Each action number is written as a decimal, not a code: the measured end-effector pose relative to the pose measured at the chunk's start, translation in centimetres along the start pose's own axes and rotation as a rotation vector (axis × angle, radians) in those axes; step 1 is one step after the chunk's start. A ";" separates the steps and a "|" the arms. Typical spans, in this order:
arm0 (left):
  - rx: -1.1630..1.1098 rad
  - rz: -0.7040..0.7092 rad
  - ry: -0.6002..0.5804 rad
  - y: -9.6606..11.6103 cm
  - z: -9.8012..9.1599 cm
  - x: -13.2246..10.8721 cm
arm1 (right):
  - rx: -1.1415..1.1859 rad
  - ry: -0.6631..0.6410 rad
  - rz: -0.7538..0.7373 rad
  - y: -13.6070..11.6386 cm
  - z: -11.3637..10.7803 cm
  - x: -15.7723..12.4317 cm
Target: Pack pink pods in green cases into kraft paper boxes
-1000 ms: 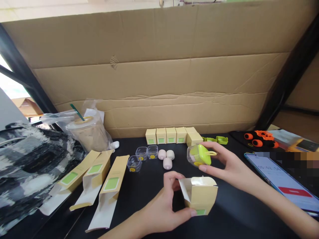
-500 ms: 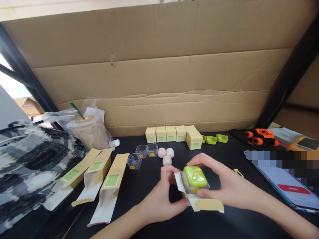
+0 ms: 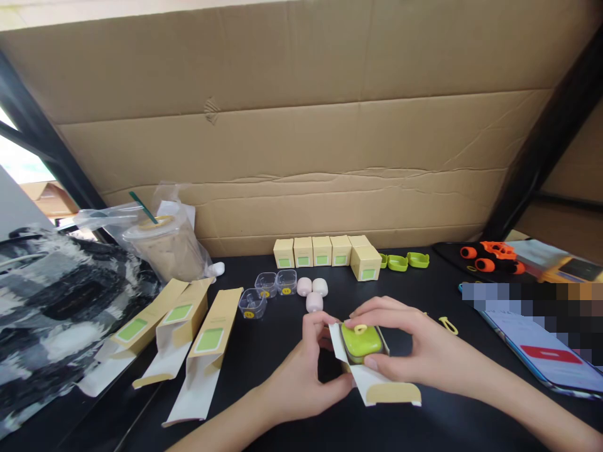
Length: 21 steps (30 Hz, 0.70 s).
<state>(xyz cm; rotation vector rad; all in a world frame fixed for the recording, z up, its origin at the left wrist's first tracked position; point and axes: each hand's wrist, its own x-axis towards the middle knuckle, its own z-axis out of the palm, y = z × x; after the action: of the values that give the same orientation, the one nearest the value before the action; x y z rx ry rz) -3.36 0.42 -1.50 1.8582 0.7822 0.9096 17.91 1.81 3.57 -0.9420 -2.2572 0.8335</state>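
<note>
Right hand [image 3: 424, 351] is clamped over the green case [image 3: 360, 342], which sits in the mouth of the open box [image 3: 391, 393]; left hand [image 3: 301, 376] pinches that box at 9 o'clock. The case looks partway in, with the flaps open, so going deeper calls for keeping it square. On the black table [image 3: 264, 364], closed boxes [image 3: 322, 251] sit at 12 o'clock, with the cardboard wall [image 3: 301, 125] behind

The left hand [image 3: 301, 370] held a small tan box [image 3: 377, 386] on the black table [image 3: 264, 351]. The right hand [image 3: 414, 348] pressed a green case [image 3: 360, 341] into it (flaps open) — more little boxes [image 3: 325, 252] stood behind.
</note>
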 end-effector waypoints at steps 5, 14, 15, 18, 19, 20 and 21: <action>-0.008 -0.022 -0.008 0.1 -0.1 0.1 | -0.030 -0.017 -0.006 0.2 0.4 0.4; 0.069 0.010 0.028 -0.1 -0.1 0.0 | -0.076 0.066 -0.036 0.4 0.0 -0.1; 0.097 0.020 0.048 -0.3 -0.2 -0.1 | -0.075 0.093 -0.031 0.2 -0.3 -0.2; 0.167 0.044 0.088 -0.6 -0.3 -0.2 | -0.053 0.086 0.018 -0.4 -1.0 -0.5; 0.184 0.046 0.077 -0.6 -0.4 -0.2 | -0.044 0.066 0.035 -0.6 -1.2 -0.6; 0.201 0.050 0.055 -0.6 -0.5 -0.2 | -0.036 0.042 0.047 -0.7 -1.4 -0.6; 0.220 0.055 0.033 -0.5 -0.6 -0.1 | -0.036 0.020 0.053 -0.7 -1.5 -0.7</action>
<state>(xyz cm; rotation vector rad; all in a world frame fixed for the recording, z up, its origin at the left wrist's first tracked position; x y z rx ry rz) -3.99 0.76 -1.77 2.0691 0.8846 0.9217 19.09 1.36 4.88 -1.0258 -2.2452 0.8054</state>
